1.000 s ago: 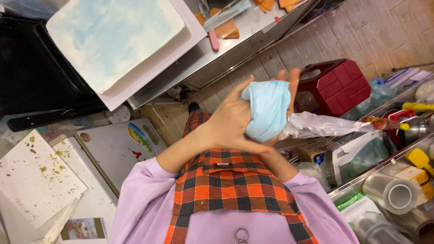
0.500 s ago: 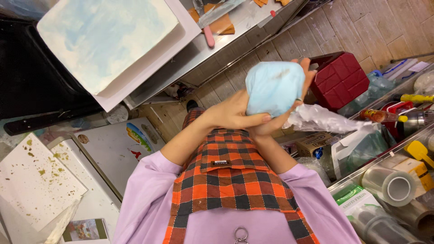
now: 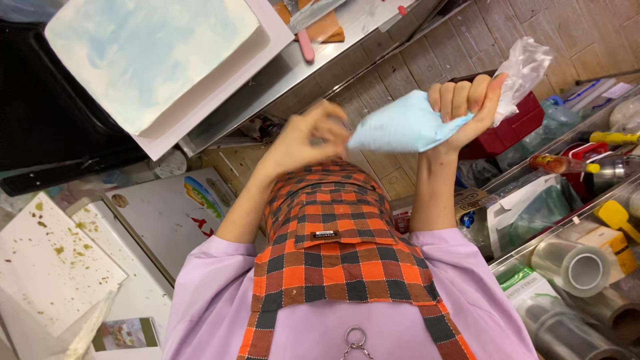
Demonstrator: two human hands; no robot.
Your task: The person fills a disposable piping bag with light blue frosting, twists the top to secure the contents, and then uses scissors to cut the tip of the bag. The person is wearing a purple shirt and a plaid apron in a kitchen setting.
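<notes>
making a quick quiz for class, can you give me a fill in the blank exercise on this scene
1. The right hand squeezes a light ____ piping bag.
2. The left hand pinches the bag's ____ end.
3. The apron is checked orange and ____.
4. The cake on the white board is iced pale blue and ____.

Missing words: blue; narrow; black; white

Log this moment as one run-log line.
right hand: grips light blue piping bag | left hand: at bag tip | below: checked apron
</notes>
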